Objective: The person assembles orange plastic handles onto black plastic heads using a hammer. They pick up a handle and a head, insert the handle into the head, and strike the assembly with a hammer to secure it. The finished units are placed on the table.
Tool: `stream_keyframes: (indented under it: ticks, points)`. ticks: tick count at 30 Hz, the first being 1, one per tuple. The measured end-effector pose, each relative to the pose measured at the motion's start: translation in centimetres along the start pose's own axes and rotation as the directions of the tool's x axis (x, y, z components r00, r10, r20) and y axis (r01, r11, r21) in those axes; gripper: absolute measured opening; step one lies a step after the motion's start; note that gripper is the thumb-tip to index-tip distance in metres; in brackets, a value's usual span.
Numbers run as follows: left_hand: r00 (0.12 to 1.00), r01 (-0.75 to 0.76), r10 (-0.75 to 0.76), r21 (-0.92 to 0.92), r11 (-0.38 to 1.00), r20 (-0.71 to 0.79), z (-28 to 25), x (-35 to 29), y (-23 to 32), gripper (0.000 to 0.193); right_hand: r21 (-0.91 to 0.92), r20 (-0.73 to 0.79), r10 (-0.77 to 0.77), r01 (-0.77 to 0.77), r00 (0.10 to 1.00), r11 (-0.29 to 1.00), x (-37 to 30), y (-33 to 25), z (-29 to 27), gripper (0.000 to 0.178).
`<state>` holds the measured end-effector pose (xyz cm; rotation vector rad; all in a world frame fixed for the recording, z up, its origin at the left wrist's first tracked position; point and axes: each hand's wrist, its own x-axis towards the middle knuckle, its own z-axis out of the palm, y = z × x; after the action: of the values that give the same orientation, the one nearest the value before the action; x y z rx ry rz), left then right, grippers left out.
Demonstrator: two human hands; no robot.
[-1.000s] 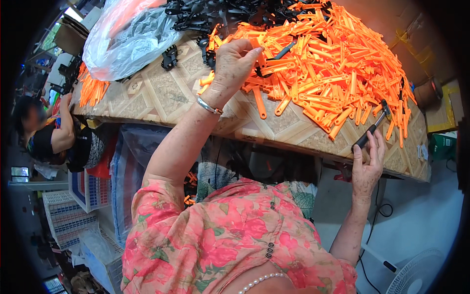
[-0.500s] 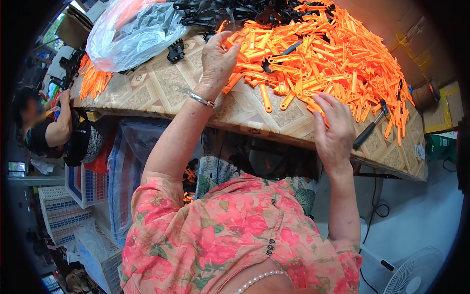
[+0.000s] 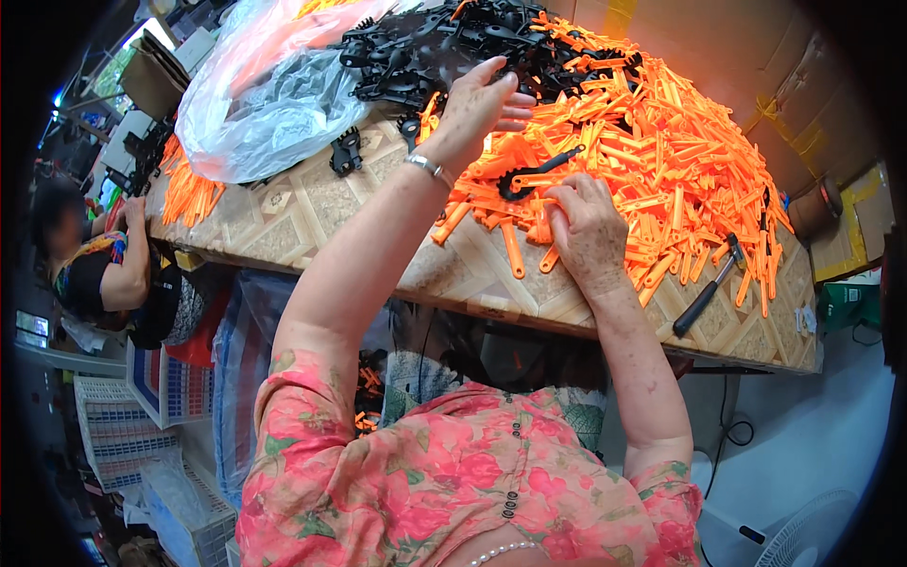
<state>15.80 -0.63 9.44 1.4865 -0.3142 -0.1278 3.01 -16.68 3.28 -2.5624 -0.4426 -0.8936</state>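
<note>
My left hand (image 3: 477,109) is raised over the border between a heap of black plastic parts (image 3: 416,57) and a heap of orange plastic strips (image 3: 680,161). Its fingers are stretched and apart, with nothing visible in them. My right hand (image 3: 588,231) is at the near edge of the orange heap, thumb and fingers bent together; what they pinch, if anything, is hidden. Just left of its fingertips, a black part with a curved, toothed head (image 3: 539,175) lies on the orange strips. Single orange strips (image 3: 512,250) stick out toward me on the patterned tabletop (image 3: 453,279).
A hammer (image 3: 709,293) with a black grip lies right of the orange heap. Clear plastic bags (image 3: 265,118) and a small black part (image 3: 346,151) lie to the left. Cardboard (image 3: 699,47) stands behind. Another person (image 3: 90,250) sits at far left; a fan (image 3: 812,534) is at lower right.
My left hand has lifted to the right, its fingers now spread. My right hand has moved left onto the near strips, its fingers closing. The view has shifted slightly.
</note>
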Motion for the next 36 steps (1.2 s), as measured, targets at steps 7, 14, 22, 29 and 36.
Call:
stream_keyframes:
  ticks: [7,14,22,29,36]
  points:
    - [0.985,0.152,-0.166,-0.239,0.959,-0.039,2.6,4.7,-0.3,0.043,0.152,-0.107,0.006,0.01,0.994,0.988,-0.2,0.5,-0.9,0.021]
    - [0.995,0.038,-0.068,-0.376,0.926,-0.066,1.1,2.6,-0.6,0.022,0.317,-0.165,0.017,0.037,0.986,0.948,-0.3,0.4,-0.9,0.031]
    - [1.0,0.001,-0.008,-0.376,0.927,-0.016,-0.5,-4.7,-2.1,0.01,0.389,-0.176,-0.008,0.077,0.984,0.918,-0.3,0.5,-0.4,0.035]
    - [0.994,0.065,-0.102,-0.553,0.831,-0.036,-0.1,-10.4,-3.2,0.028,0.439,-0.174,-0.012,0.089,0.985,0.894,-0.3,0.4,0.1,0.031]
    - [0.988,0.144,-0.149,-0.492,0.858,0.029,1.3,-12.8,-3.5,0.033,0.614,0.174,0.373,-0.397,0.911,0.682,0.7,-0.4,-1.2,0.024]
